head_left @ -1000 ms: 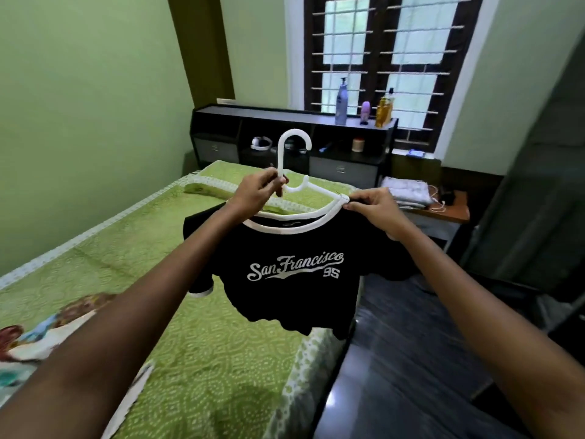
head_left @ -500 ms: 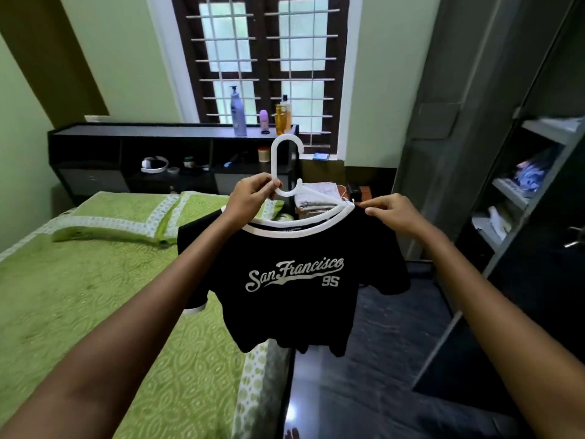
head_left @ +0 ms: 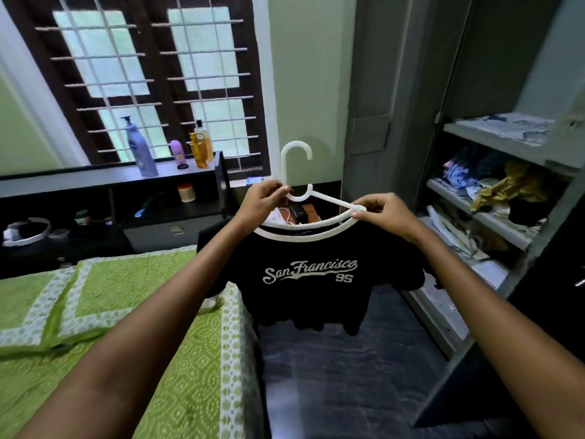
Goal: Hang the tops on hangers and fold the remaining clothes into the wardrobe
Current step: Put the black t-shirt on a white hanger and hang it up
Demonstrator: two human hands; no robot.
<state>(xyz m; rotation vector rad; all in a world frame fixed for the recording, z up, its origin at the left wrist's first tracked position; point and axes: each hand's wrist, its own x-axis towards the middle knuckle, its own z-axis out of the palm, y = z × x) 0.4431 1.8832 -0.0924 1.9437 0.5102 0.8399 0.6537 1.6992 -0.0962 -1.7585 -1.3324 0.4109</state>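
A black T-shirt [head_left: 308, 280] printed with "San Francisco 95" in pale script hangs in mid-air on a white plastic hanger [head_left: 297, 182], held up at chest height in front of the person, above the floor just off the bed's right edge. The left hand [head_left: 262, 201] pinches the hanger at the base of its hook, fingers curled around the plastic; the right hand [head_left: 380, 210] pinches the right end of the hanger's arm together with the shirt's shoulder. The collar sits around the hanger's curved bar, so the top appears to be seated, or nearly so, with the right shoulder perhaps being settled into place. This looks like the end of the hanging step for this top. The next move would call for carrying it to the wardrobe [head_left: 493, 191] and catching the hook on a rail; no rail is visible here, only shelves. The open wardrobe stands to the right, its grey shelves stuffed with crumpled clothes and folded cloth. To the left lies a bed [head_left: 110, 312] under a green patterned cover with a pale border. Beyond its head runs a dark headboard shelf [head_left: 95, 198] carrying a lavender pump bottle [head_left: 139, 150] and smaller bottles [head_left: 199, 147], below a barred window [head_left: 142, 74] set in a green wall. The floor [head_left: 348, 375] is dark and glossy.
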